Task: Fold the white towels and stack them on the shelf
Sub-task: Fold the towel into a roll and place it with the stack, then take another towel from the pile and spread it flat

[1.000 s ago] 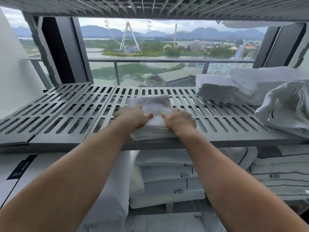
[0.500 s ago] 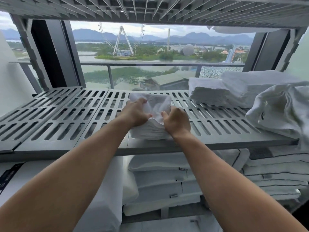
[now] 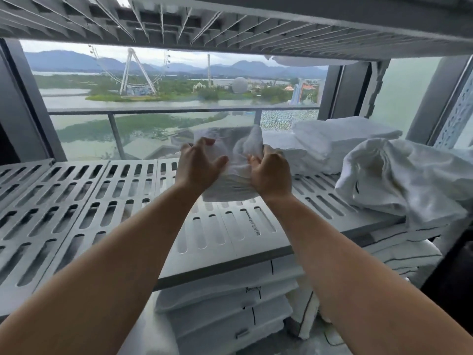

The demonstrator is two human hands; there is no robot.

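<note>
My towel [image 3: 231,160] is plain white. The shelf [image 3: 102,201] is pale grey, patterned with rows of slots. Linens [image 3: 225,301] below are white with thin dark lines.

Ferris wheel [image 3: 133,73], mountains [image 3: 64,57], balcony railing [image 3: 153,112], water [image 3: 71,102]

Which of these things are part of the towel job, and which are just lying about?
Part of the job:
- white towel, held between left hand and right hand
- slotted shelf
- folded towels at the back right

Just lying about:
- crumpled white linen on the right
- packaged bedding below
</note>
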